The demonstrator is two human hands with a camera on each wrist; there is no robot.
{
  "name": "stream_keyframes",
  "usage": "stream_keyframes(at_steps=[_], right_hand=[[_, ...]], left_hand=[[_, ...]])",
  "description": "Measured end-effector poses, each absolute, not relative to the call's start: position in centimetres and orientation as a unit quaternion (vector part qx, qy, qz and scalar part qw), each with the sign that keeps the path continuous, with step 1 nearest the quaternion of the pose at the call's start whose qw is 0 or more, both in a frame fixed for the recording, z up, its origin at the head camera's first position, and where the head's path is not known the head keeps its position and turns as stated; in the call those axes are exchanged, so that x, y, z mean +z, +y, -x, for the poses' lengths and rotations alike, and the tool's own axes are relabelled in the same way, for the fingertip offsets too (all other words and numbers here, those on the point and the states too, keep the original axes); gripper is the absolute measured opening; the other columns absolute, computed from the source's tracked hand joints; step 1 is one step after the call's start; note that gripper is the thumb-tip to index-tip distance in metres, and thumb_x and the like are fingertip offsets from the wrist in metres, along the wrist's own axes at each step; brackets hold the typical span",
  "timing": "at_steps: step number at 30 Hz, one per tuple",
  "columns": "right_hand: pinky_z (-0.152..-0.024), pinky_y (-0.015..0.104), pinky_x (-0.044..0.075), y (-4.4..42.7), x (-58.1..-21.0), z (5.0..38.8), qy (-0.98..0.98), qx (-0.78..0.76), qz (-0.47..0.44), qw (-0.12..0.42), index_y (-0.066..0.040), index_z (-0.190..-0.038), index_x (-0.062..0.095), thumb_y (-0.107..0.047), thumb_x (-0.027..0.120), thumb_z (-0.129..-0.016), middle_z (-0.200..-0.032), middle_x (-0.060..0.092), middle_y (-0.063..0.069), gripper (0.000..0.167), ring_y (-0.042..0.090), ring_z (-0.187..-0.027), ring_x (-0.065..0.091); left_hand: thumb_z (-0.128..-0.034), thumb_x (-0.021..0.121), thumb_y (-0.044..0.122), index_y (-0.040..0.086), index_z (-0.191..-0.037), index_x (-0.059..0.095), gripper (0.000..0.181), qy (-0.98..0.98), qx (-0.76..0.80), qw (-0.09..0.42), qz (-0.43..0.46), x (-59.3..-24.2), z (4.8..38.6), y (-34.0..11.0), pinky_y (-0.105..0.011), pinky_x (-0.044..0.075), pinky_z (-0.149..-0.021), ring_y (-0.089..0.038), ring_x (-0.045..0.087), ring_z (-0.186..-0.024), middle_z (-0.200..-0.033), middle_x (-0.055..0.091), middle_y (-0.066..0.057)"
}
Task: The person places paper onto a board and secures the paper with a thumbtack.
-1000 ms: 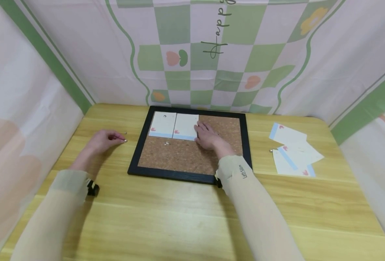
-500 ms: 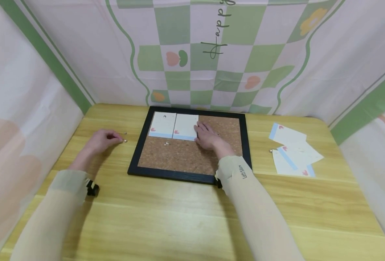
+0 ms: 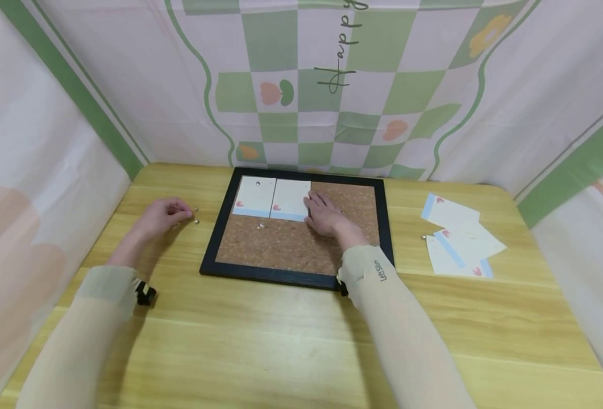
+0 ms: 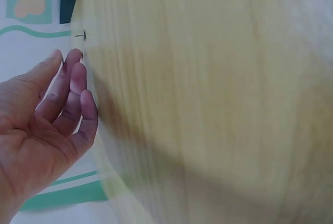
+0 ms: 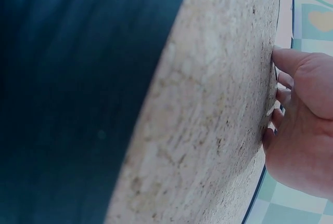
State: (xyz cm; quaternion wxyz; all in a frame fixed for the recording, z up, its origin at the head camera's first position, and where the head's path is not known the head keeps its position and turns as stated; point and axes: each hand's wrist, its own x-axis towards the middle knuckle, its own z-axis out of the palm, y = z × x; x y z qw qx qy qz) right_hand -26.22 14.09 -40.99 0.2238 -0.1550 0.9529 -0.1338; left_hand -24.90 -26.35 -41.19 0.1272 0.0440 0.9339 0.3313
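From my end I have the left hand (image 3: 160, 219) low over the table (image 3: 240, 341), fingers loosely bent, thumb and forefinger close together beside two pins (image 3: 196, 221); I can't tell whether they pinch anything. My right hand (image 3: 327, 218) is outstretched, fingertips touching the right card (image 3: 289, 196) on the corkboard (image 3: 286, 250). The left card (image 3: 252, 199) adjoins it, bearing another pin (image 3: 258, 183). Loose cards (image 3: 477, 241) lie right of the board.

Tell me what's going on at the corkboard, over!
Left hand by two pushpins, grip unclear. Right hand on right edge of tulip-print card. Card on corkboard, no pushpin seen in it. Small pale bits below, not blocking it.
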Motion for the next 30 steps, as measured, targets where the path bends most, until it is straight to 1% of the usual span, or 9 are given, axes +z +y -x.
stream_keyframes(at_steps=[3, 7, 9, 11, 19, 23, 27, 30], right_hand=[[-0.129, 0.051, 0.006, 14.1, -40.9, 26.1, 0.953, -0.136, 0.156, 0.223, -0.011, -0.162, 0.01, -0.026, 0.033, -0.109, -0.171, -0.003, 0.009, 0.06, 0.031, -0.158, -0.004], [-0.128, 0.051, 0.006, 14.1, -40.9, 26.1, 0.952, -0.138, 0.159, 0.222, -0.011, -0.162, 0.009, -0.026, 0.033, -0.109, -0.17, -0.003, 0.01, 0.06, 0.032, -0.158, -0.005], [-0.128, 0.052, 0.006, 14.1, -41.0, 26.1, 0.952, -0.138, 0.16, 0.221, -0.01, -0.162, 0.009, -0.026, 0.033, -0.109, -0.17, -0.003, 0.01, 0.06, 0.032, -0.158, -0.005], [-0.128, 0.052, 0.006, 14.2, -41.0, 26.2, 0.952, -0.137, 0.16, 0.221, -0.01, -0.162, 0.009, -0.026, 0.033, -0.109, -0.17, -0.003, 0.01, 0.06, 0.032, -0.158, -0.005], [-0.128, 0.054, 0.007, 14.2, -41.0, 26.1, 0.952, -0.138, 0.159, 0.223, -0.011, -0.162, 0.009, -0.026, 0.034, -0.109, -0.171, -0.003, 0.01, 0.06, 0.032, -0.158, -0.005], [-0.127, 0.055, 0.006, 14.3, -40.9, 26.0, 0.951, -0.145, 0.157, 0.225, -0.011, -0.162, 0.009, -0.026, 0.034, -0.109, -0.171, -0.004, 0.009, 0.06, 0.031, -0.158, -0.006], [-0.128, 0.054, 0.006, 14.2, -41.0, 26.0, 0.951, -0.145, 0.157, 0.223, -0.012, -0.162, 0.008, -0.027, 0.033, -0.109, -0.171, -0.004, 0.009, 0.06, 0.031, -0.158, -0.006], [-0.128, 0.052, 0.006, 14.3, -41.1, 26.0, 0.952, -0.14, 0.16, 0.222, -0.012, -0.162, 0.008, -0.028, 0.032, -0.109, -0.171, -0.004, 0.008, 0.06, 0.03, -0.158, -0.006]], left_hand=[[-0.1025, 0.057, 0.026, 0.005, -0.118, 0.065, 0.027, 0.934, 0.332, 0.125, -0.039, -41.2, 24.9, -26.3, -0.028, 0.052, -0.079, -0.031, 0.064, -0.105, -0.119, 0.068, -0.021], [-0.1015, 0.059, 0.028, 0.004, -0.125, 0.062, 0.033, 0.933, 0.338, 0.121, -0.032, -41.2, 24.8, -26.1, -0.041, 0.054, -0.091, -0.035, 0.065, -0.111, -0.122, 0.069, -0.022], [-0.1012, 0.06, 0.028, 0.004, -0.128, 0.06, 0.036, 0.931, 0.343, 0.121, -0.031, -41.1, 24.8, -26.1, -0.047, 0.052, -0.098, -0.036, 0.064, -0.114, -0.124, 0.068, -0.022], [-0.1008, 0.06, 0.029, 0.004, -0.13, 0.061, 0.038, 0.929, 0.348, 0.12, -0.034, -41.1, 24.8, -26.1, -0.05, 0.05, -0.101, -0.036, 0.064, -0.115, -0.125, 0.068, -0.022], [-0.0996, 0.06, 0.039, 0.01, -0.125, 0.068, 0.039, 0.933, 0.339, 0.108, -0.047, -41.3, 25.0, -25.9, -0.05, 0.052, -0.1, -0.032, 0.067, -0.112, -0.119, 0.073, -0.015], [-0.1003, 0.058, 0.041, 0.008, -0.121, 0.069, 0.041, 0.935, 0.338, 0.096, -0.049, -41.3, 25.3, -25.3, -0.05, 0.051, -0.101, -0.031, 0.069, -0.109, -0.115, 0.075, -0.013], [-0.1008, 0.057, 0.04, 0.005, -0.113, 0.072, 0.04, 0.941, 0.322, 0.085, -0.064, -41.1, 25.5, -24.8, -0.049, 0.052, -0.097, -0.03, 0.071, -0.101, -0.106, 0.077, -0.013], [-0.1003, 0.058, 0.04, 0.006, -0.108, 0.072, 0.037, 0.942, 0.317, 0.086, -0.074, -40.9, 25.6, -24.3, -0.048, 0.052, -0.095, -0.028, 0.072, -0.096, -0.102, 0.078, -0.012]])
